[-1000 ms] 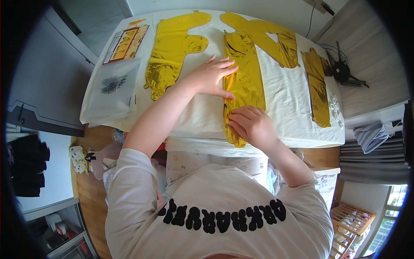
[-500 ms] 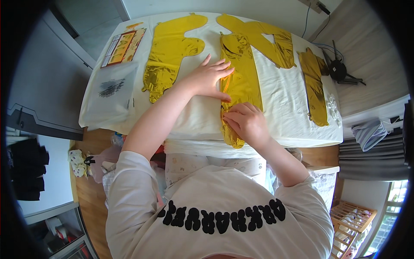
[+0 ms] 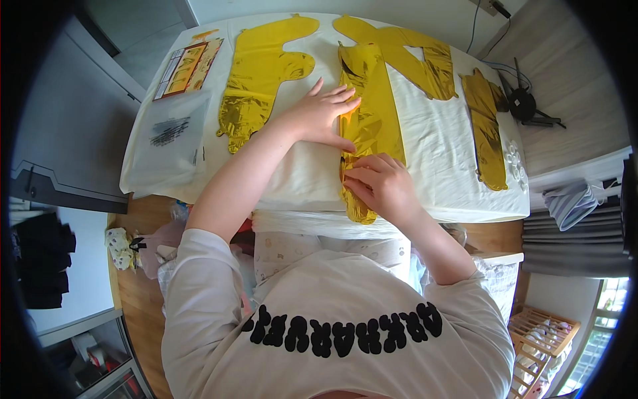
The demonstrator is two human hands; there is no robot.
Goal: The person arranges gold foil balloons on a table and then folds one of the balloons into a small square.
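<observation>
A flat gold foil balloon [image 3: 384, 126] lies lengthwise before me on a white-covered table [image 3: 438, 166], its lower end near the front edge. My left hand [image 3: 325, 114] rests on the left edge of the balloon, fingers spread. Lower on that same edge, my right hand [image 3: 382, 183] pinches the foil between thumb and fingers. Exactly what the fingertips grip is too small to make out. Other flat gold balloons lie around it: an F-like one [image 3: 256, 80] at the left, a branching one [image 3: 399, 53] at the far right, and a narrow one [image 3: 487, 133] at the right.
On the table's left lie a printed package [image 3: 189, 70] and a clear plastic bag [image 3: 166, 136] with dark scribbled marks. A black device [image 3: 522, 104] with cables stands at the right edge, near several small white rings [image 3: 514, 163]. A wooden rack [image 3: 545, 339] stands lower right.
Both hands keep nearly the same places on the balloon. The whole view has shifted very slightly.
</observation>
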